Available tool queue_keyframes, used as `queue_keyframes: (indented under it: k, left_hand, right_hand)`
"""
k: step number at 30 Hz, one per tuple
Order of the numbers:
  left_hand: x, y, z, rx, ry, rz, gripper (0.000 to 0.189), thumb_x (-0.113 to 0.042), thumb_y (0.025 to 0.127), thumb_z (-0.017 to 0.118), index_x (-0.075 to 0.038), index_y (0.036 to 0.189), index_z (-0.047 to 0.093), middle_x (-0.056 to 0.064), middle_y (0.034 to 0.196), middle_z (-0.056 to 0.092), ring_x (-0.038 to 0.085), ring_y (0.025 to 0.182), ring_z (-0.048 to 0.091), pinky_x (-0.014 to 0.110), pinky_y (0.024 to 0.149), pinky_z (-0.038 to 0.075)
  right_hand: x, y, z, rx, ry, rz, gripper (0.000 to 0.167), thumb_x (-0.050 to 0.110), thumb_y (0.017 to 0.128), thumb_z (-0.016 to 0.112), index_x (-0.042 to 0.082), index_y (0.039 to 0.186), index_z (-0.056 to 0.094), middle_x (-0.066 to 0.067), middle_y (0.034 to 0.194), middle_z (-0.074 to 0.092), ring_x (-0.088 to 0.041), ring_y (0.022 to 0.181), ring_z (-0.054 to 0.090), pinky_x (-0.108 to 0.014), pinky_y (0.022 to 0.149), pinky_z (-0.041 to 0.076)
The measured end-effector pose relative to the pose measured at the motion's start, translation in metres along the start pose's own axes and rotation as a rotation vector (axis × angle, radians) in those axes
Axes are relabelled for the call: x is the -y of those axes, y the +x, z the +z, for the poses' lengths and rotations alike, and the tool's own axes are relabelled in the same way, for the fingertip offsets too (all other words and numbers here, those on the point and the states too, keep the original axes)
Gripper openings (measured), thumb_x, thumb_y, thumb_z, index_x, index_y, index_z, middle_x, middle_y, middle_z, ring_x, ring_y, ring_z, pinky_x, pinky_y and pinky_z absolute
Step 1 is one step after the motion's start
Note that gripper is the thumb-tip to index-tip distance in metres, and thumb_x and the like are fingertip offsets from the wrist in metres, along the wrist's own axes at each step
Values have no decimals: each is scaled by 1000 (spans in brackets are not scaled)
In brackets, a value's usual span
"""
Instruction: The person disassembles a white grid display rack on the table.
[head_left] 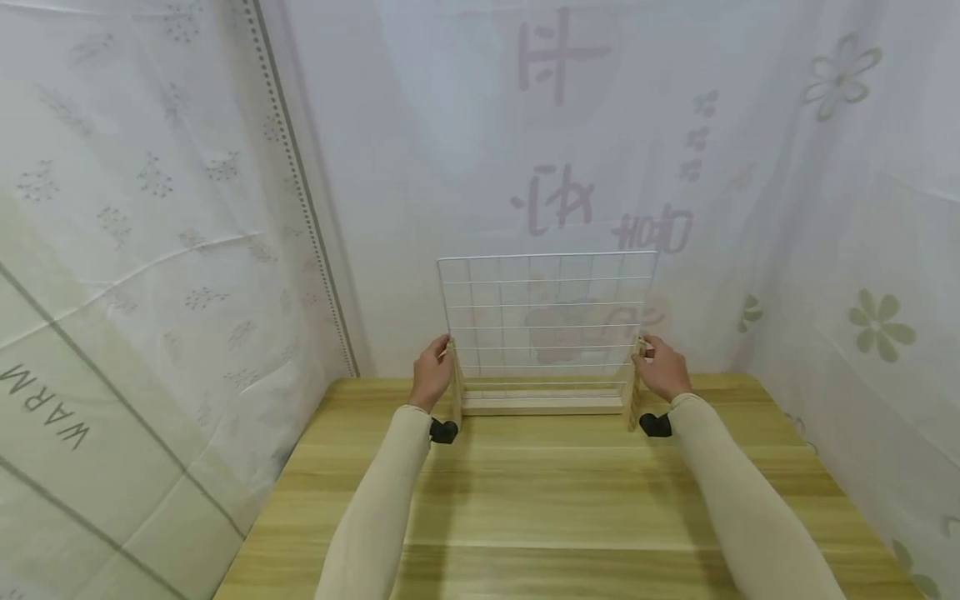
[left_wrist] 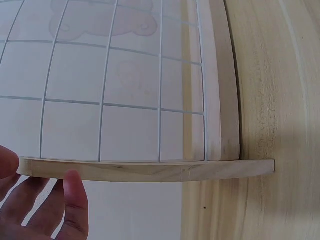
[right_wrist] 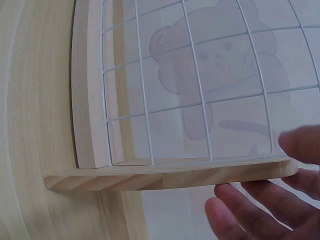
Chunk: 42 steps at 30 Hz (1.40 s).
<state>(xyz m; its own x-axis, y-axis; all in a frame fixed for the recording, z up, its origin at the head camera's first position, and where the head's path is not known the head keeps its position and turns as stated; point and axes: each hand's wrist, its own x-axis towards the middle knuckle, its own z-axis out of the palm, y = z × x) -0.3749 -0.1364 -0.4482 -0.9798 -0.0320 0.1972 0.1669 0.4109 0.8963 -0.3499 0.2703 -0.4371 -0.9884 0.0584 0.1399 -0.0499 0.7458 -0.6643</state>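
Note:
A white wire grid panel (head_left: 547, 255) stands upright in a wooden stand near the table's far edge. Two light wooden side pieces flank the panel, joined low down by a wooden crossbar (head_left: 543, 407). My left hand (head_left: 432, 372) grips the top end of the left side piece (left_wrist: 150, 171), thumb on one face and fingers along its outer side. At the opposite end, my right hand (head_left: 663, 368) holds the top of the right side piece (right_wrist: 165, 178) the same way. The grid's lower edge sits beside the crossbar, between the side pieces.
The stand rests on a wood-grain table (head_left: 547, 500). Pale printed curtains (head_left: 420, 167) hang close behind the table and along both sides. A black wrist mount (head_left: 444, 431) shows under the left sleeve, another (head_left: 656, 425) under the right.

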Motion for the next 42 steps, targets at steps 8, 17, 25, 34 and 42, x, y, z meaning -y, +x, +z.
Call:
queue_keyframes:
  k: [8,17,25,34,42]
  left_hand:
    - [1,-1,-5,-19,-25,-15,45,-17,106,43,-7,150,45,19,154,47,39,139,49,52,110,46]
    - [5,-11,-11,-41,-26,-8,38,-16,105,50,-10,141,55,20,145,56,40,129,58,50,96,55]
    - [10,-27,-16,-56,6,24,30,-18,103,55,-10,131,60,19,136,62,39,119,64,50,96,54]
    - [17,-53,-19,-57,1,52,32,-21,102,56,-14,133,62,15,134,63,34,115,65,49,94,55]
    - [22,-80,-22,-80,8,87,31,-25,102,58,-16,132,63,11,130,63,30,111,64,38,84,55]
  right_hand:
    - [0,1,6,-132,32,18,48,15,104,42,0,150,44,-33,122,66,-26,55,63,-29,46,36]
    - [-2,4,10,-179,94,104,43,19,103,51,9,145,53,-26,105,74,-38,87,75,-28,44,44]
    - [-1,8,11,-184,63,123,40,20,103,53,9,142,56,-22,101,76,-34,83,76,-31,56,53]
    - [3,11,14,-201,14,93,39,19,103,52,9,140,58,-21,105,75,-32,85,75,-48,83,52]
    - [7,18,21,-213,-54,46,39,18,101,49,9,138,60,-20,98,77,-31,68,67,-43,74,49]
